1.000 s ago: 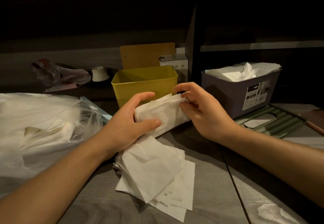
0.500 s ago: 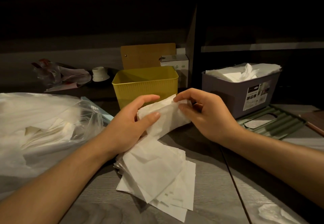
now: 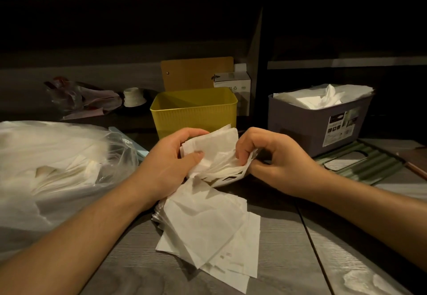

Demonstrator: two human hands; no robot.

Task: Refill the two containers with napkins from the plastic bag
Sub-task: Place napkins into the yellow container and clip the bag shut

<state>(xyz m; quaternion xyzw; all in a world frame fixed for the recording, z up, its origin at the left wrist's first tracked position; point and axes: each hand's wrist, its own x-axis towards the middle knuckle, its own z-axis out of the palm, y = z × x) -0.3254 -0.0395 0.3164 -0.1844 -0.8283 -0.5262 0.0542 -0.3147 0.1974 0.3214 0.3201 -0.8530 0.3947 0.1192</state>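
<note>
My left hand [image 3: 169,163] grips a stack of white napkins [image 3: 217,151] from the left side, thumb on top. My right hand [image 3: 270,156] pinches the stack's right edge, where the sheets fan apart. Both hands hold it just in front of the yellow container [image 3: 194,112], whose visible inside looks bare. The grey container [image 3: 318,121] at the right is full of napkins to its rim. A clear plastic bag [image 3: 57,167] with more napkins lies at the left. Loose napkins [image 3: 208,225] are spread on the table below my hands.
A green ribbed lid [image 3: 369,165] lies in front of the grey container. Behind the yellow container stand a brown board [image 3: 196,72] and a small white box [image 3: 233,84]. A crumpled wrapper [image 3: 76,100] and a small white cup [image 3: 132,97] sit at the back left.
The stack has dropped slightly and turned flatter. My right hand moved from its top corner to its right edge, and the sheets there now fan apart.
</note>
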